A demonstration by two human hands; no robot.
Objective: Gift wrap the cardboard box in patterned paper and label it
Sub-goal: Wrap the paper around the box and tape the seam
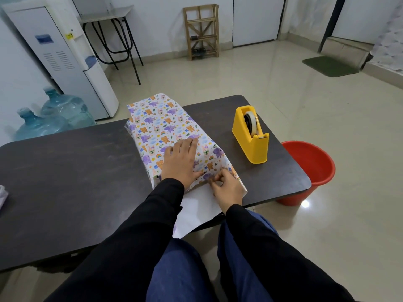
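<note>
The right hand's fingertips (211,181) are curled in and pinch a fold of the patterned paper (161,123) at the near end of the parcel. The right hand (226,189) itself rests on the paper's white underside, which trails off the near table edge. Just to the left, the left hand (181,162) lies flat on top of the parcel, with straight fingers (192,146) close together pressing the paper down. The cardboard box is hidden under the paper, and the parcel sits toward the right of the dark table (65,171), running from near to far. A yellow tape dispenser (250,136) stands to the right of it, apart. A red bucket (309,166) sits on the floor beyond the table's right end. A water cooler (58,51) and blue water bottles (63,107) stand far left.
</note>
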